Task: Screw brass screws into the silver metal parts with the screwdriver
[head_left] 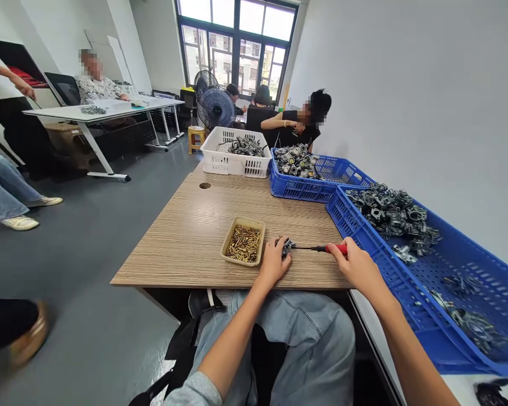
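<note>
Left hand (pixel 273 263) is clamped over a small metal part (pixel 286 246) near the table (pixel 186 237) front edge. Right hand (pixel 356 265) grips a red-handled screwdriver (pixel 336 248), its tip pointing nine o'clock into that part. A tray of brass screws (pixel 242 243) sits at ten o'clock of the left hand, and a blue crate (pixel 491 282) at three o'clock of the right.

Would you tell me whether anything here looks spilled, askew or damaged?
Nothing stands out. The screws all lie inside their tray, the metal parts sit within the white basket, the far blue crate and the near blue crate. The left hand steadies one part on the table; the right hand holds the screwdriver to it.
</note>
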### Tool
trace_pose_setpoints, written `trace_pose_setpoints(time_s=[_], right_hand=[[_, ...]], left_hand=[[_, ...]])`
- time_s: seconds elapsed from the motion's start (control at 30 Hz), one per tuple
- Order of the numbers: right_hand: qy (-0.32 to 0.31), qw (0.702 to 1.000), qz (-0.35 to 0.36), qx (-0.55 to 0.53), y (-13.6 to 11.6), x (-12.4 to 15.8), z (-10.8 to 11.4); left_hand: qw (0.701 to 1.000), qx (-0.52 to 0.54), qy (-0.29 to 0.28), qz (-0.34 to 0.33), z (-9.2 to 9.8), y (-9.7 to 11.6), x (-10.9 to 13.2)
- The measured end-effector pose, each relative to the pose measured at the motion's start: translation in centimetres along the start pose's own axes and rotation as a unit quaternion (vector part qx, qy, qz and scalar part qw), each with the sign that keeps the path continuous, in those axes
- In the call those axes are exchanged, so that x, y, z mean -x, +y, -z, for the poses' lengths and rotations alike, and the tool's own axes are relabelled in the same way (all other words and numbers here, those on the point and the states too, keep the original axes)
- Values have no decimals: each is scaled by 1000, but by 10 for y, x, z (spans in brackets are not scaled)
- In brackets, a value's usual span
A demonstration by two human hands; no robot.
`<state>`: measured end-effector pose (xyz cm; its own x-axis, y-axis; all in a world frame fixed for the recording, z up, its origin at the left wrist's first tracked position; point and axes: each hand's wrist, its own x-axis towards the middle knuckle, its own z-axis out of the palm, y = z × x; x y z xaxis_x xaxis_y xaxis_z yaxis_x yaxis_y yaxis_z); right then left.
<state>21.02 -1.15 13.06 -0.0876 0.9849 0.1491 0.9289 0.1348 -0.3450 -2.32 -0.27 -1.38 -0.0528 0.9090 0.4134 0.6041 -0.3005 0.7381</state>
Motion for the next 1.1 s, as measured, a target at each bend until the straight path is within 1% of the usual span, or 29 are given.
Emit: trace_pose_setpoints(time_s=[0.07,0.1,0.23,0.3,0.37,0.47,0.57,0.67,0.73,0.8,0.87,0.9,0.97,1.1], right_hand=[[-5,1000,5,0,1,2,1],[-11,1000,18,-19,2,3,2],[-42,984,113,-133,2,5,4],[-48,979,135,-142,0,5,5],[-37,987,119,-105,-5,5,5],[-8,998,58,-18,-16,6,6],[4,999,20,41,-23,6,8],[-2,999,19,35,-21,6,9],[-20,999,47,-18,-16,6,9],[-46,991,86,-87,-10,6,9],[-60,983,114,-129,-7,7,8],[-58,983,116,-129,-6,7,8],[-43,990,96,-89,-7,7,7],[-10,1000,15,25,-9,7,5]], left_hand=[[1000,-1,1,3,0,0,0],[1000,-3,0,4,0,0,0],[1000,-8,-5,4,1,1,0],[1000,-9,-5,4,1,1,0],[1000,-7,-4,5,2,2,0],[1000,-5,-4,6,2,2,0],[1000,-4,-1,5,2,2,0],[1000,-4,0,4,2,2,0],[1000,-8,-2,5,2,2,0],[1000,-11,-3,5,2,2,0],[1000,-12,-1,2,1,2,0],[1000,-11,1,1,1,2,0],[1000,-7,5,-2,0,1,0],[1000,0,5,3,0,0,0]])
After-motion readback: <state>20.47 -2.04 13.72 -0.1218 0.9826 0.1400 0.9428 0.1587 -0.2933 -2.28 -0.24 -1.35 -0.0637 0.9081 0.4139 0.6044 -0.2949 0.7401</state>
